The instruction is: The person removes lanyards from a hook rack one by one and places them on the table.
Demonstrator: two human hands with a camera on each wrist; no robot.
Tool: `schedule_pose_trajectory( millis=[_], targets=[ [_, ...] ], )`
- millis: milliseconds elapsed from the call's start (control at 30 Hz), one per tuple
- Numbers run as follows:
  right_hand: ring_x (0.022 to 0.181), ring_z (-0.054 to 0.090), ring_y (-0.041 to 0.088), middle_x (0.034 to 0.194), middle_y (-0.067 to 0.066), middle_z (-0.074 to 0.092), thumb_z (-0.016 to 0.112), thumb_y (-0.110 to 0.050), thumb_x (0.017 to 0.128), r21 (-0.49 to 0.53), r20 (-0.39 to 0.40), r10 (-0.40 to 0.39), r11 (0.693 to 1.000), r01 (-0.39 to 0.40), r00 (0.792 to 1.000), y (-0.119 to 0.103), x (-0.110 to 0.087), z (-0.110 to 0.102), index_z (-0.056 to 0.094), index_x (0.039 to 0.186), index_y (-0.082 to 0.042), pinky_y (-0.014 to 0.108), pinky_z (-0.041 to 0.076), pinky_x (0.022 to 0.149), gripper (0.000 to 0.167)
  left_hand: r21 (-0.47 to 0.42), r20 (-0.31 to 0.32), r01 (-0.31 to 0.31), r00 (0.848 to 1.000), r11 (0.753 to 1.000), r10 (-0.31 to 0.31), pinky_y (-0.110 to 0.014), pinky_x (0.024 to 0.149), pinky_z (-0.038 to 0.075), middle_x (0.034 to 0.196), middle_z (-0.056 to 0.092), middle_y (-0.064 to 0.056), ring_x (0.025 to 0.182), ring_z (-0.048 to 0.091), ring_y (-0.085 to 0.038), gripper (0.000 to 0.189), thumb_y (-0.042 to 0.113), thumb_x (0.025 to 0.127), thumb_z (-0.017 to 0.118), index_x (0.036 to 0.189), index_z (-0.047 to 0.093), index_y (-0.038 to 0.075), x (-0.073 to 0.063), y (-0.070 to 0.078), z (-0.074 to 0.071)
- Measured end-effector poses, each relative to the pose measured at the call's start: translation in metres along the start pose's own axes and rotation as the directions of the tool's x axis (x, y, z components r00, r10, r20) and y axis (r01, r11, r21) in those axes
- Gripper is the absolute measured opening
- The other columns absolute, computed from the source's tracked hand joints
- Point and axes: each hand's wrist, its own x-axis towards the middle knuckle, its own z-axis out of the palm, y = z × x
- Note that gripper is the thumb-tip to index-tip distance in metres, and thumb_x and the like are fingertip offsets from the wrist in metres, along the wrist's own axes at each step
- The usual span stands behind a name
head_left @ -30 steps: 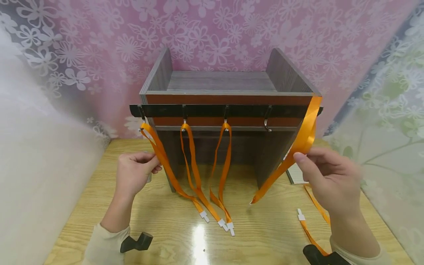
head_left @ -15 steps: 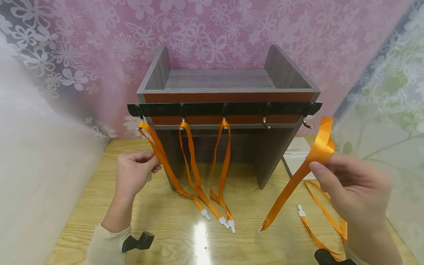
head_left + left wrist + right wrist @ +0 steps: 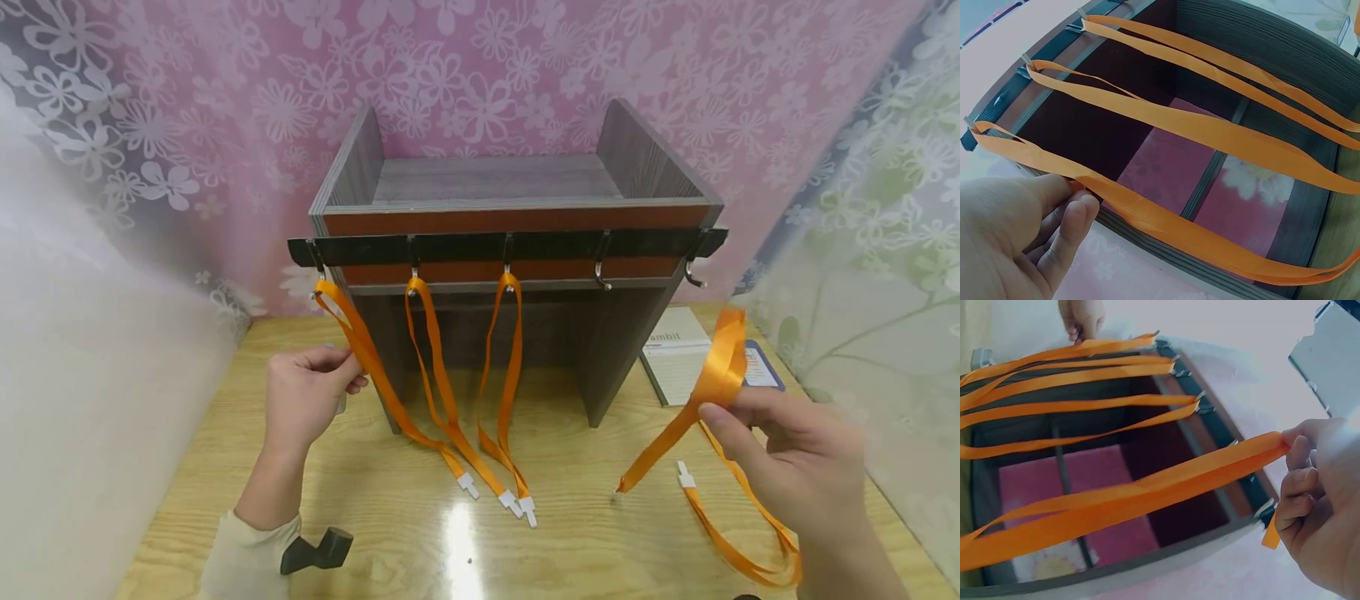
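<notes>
In the head view my right hand pinches an orange lanyard between thumb and fingers, right of the shelf. Its upper loop stands above the fingers and the rest slants down to the left. My left hand pinches the strap of the leftmost hanging lanyard, as the left wrist view shows. That lanyard and two others, a second lanyard and a third lanyard, hang from hooks on a black rail. The fourth hook and the end hook are bare.
The rail runs across the front of a grey wooden shelf. Another orange lanyard lies on the wooden table at the right. Behind the right hand are a notepad and a blue-edged card. Flowered walls stand behind and beside.
The right hand has carried its lanyard away from the rail's right end, to the right and down, uncovering the end hook. The left hand keeps its pinch in place.
</notes>
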Motion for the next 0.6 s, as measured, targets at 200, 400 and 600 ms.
schedule_pose_trajectory(
  millis=[200, 400, 600],
  targets=[
    [0.062, 0.053, 0.006, 0.070, 0.002, 0.065, 0.069, 0.015, 0.083, -0.067, 0.045, 0.055, 0.996, -0.052, 0.997, 0.007, -0.018, -0.011, 0.069, 0.085, 0.015, 0.013, 0.041, 0.050, 0.003, -0.015, 0.007, -0.007, 1.000, 1.000, 0.007, -0.028, 0.056, 0.062, 0.066, 0.073, -0.002, 0.055, 0.070, -0.014, 0.015, 0.006, 0.088, 0.074, 0.090, 0.077, -0.009, -0.003, 0.002, 0.001],
    [0.060, 0.050, 0.004, 0.066, 0.001, 0.060, 0.069, 0.014, 0.085, -0.109, 0.100, 0.063, 0.993, -0.052, 0.993, 0.012, -0.030, -0.018, 0.070, 0.087, 0.013, 0.015, 0.031, 0.041, 0.003, -0.030, -0.005, -0.013, 1.000, 0.999, 0.013, -0.027, 0.056, 0.062, 0.068, 0.074, -0.008, 0.054, 0.070, -0.014, 0.015, 0.005, 0.087, 0.075, 0.089, 0.077, -0.010, -0.004, 0.003, 0.002],
    [0.059, 0.051, 0.002, 0.068, -0.004, 0.062, 0.069, 0.014, 0.084, -0.246, 0.071, 0.155, 0.960, -0.133, 0.985, 0.018, -0.058, -0.027, 0.071, 0.088, 0.007, 0.021, 0.032, 0.041, 0.009, -0.021, -0.010, -0.003, 1.000, 1.000, 0.003, -0.027, 0.056, 0.062, 0.069, 0.074, -0.007, 0.054, 0.069, -0.011, 0.016, 0.006, 0.087, 0.075, 0.090, 0.077, -0.009, -0.003, 0.003, 0.002]
  ],
)
